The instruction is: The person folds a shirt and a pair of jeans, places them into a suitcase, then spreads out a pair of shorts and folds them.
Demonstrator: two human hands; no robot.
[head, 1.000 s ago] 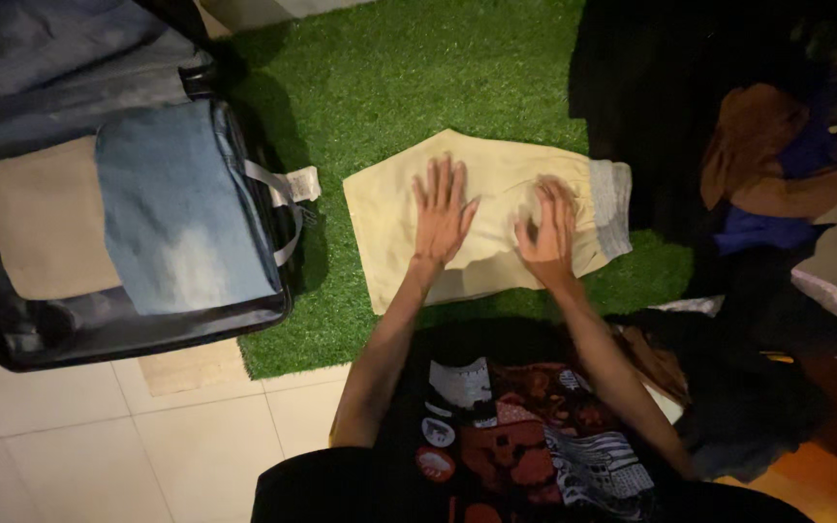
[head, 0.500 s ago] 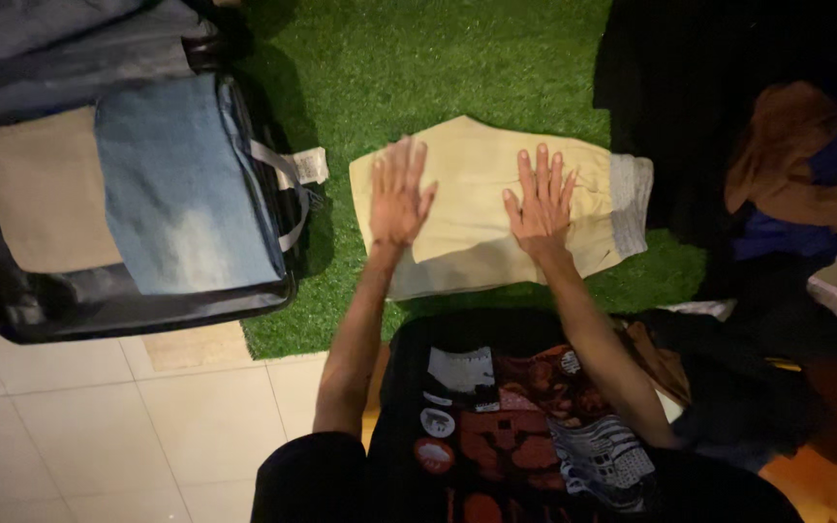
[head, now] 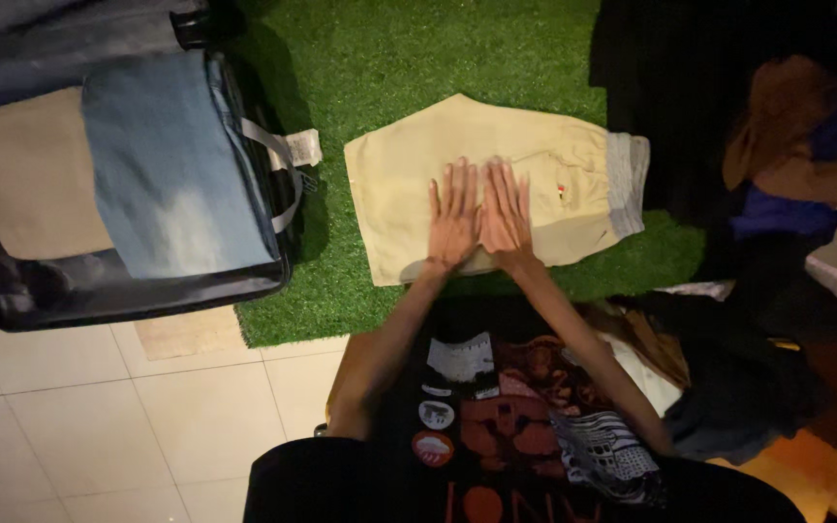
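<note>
You are pressing both flat, open hands, left hand (head: 454,218) beside right hand (head: 506,215), on the yellow shorts (head: 409,179); be sweeping outward evenly toward both ends.

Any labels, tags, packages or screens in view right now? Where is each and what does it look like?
Small label: on the yellow shorts, right of both hands, tiny red and white patch.
Strap tag: at the open suitcase edge, over the green turf, pale rectangle.
No packages or screens.
</note>
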